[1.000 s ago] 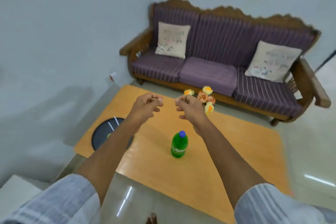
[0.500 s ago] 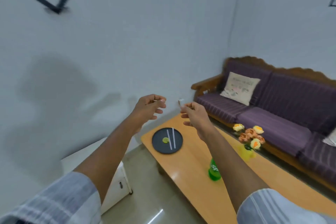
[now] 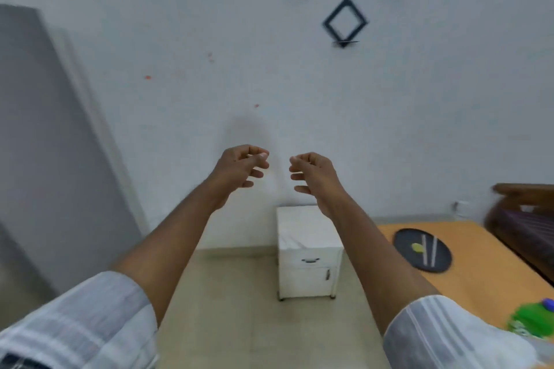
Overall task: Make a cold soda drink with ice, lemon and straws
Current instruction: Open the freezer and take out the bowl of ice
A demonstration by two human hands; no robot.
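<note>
Hands, left (image 3: 239, 166) and right (image 3: 311, 172), loosely curled, empty, raised toward wall; round black plate (image 3: 403, 241) with two pale straws (image 3: 428, 250) low right, nearer right hand.

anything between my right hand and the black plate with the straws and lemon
Nothing visible. The right hand is raised toward the wall; the black plate lies lower right on the wooden table.
</note>
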